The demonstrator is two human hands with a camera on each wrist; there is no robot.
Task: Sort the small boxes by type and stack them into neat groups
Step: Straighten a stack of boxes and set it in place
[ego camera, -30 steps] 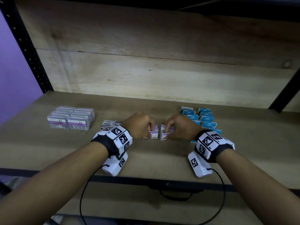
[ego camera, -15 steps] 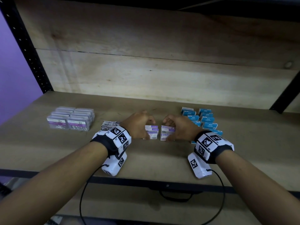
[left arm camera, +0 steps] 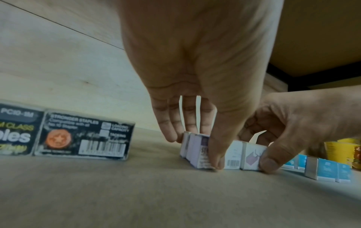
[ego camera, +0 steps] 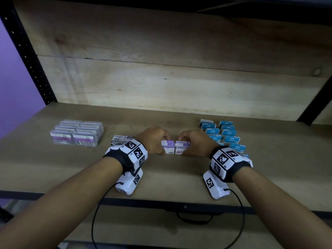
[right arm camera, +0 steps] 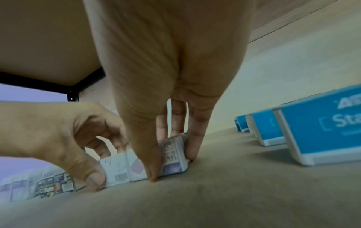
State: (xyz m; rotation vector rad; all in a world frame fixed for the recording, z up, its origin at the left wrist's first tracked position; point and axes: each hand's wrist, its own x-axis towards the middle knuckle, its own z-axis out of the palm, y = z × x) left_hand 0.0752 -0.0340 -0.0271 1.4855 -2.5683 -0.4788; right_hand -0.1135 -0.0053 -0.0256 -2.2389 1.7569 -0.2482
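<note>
- Purple-and-white boxes (ego camera: 175, 147) sit mid-shelf on the wooden shelf (ego camera: 161, 178), touching.
- Your left hand (ego camera: 152, 139) pinches the left stack; your right hand (ego camera: 195, 143) pinches the right.
- Blue boxes (ego camera: 227, 134) at 3 o'clock, clear cases (ego camera: 77, 133) at 9 o'clock.

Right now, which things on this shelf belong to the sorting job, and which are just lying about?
Job:
left hand, right hand, both gripping the purple-white boxes
blue staple boxes
black staple boxes
clear paper clip boxes

Lying about:
yellow container
black cable under the shelf edge
</note>
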